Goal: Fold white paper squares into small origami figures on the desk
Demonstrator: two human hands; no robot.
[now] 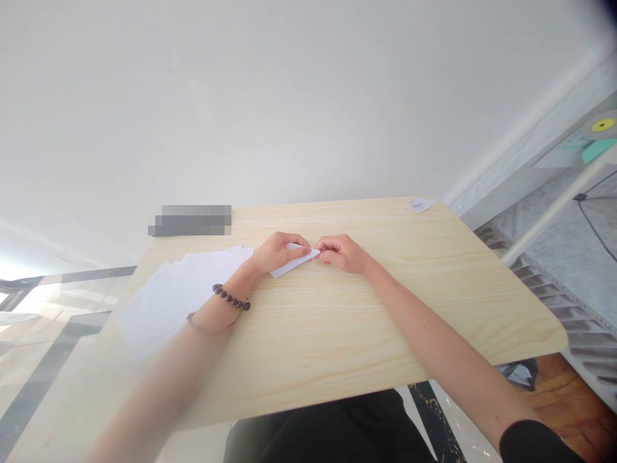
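A folded piece of white paper (292, 263) is held over the middle of the table, its narrow tip toward the right. My left hand (281, 252) grips it from above, thumb along the near side and fingers behind. At the pointed end, my right hand (343, 253) pinches the tip between thumb and curled fingers. Part of the paper is hidden under the left hand. Beside my left forearm, several loose white sheets (187, 283) lie overlapping on the table.
The pale wooden table (328, 334) stands against a white wall (299, 103). A small folded white paper (421, 204) lies at its far right corner. A blurred-out block (193, 220) covers the far left corner. A dark bag (523, 373) shows below the right edge.
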